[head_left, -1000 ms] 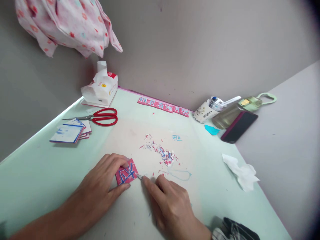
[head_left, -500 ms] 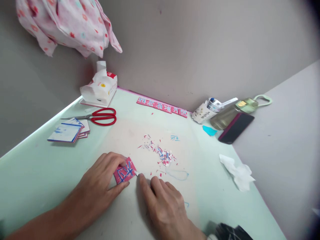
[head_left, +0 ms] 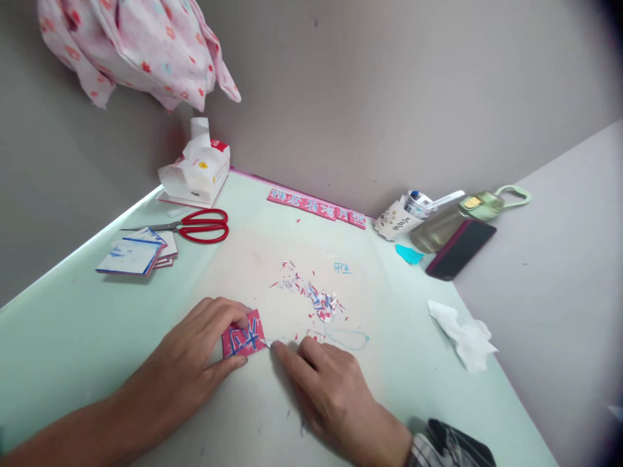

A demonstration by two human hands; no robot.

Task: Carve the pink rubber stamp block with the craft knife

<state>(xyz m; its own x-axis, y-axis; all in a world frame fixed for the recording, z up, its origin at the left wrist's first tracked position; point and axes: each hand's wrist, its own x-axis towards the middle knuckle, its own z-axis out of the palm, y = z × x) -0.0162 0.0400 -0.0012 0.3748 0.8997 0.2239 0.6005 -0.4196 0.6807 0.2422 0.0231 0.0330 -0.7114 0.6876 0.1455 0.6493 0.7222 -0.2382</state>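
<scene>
Both hands rest on the pale green table at its near edge, at 6 o'clock in the view. Left hand lies flat and spread, fingertips and thumb pressing a small red paper square, marked with blue and white strokes, against the table; it pins the square rather than grasping it. Right hand is curled in a pen grip around a thin craft blade, only the pale tip of which shows, touching the square's edge at 3 o'clock. The square appears very light, thin and flexible, liable to slide or tear; it is best held down flat by the margins, close beside the cut line, with fingertips clear of the blade. Paper scraps in red, white and blue lie just beyond the hands at 12 o'clock. At 10 o'clock sit red-handled scissors and a stack of cards, with a tissue box behind them against the wall. A red strip of cut characters lies along the wall at 12 o'clock. At 2 o'clock are a paper cup, a bottle and a phone; a crumpled tissue lies at 3 o'clock. Floral cloth hangs at 11 o'clock.
</scene>
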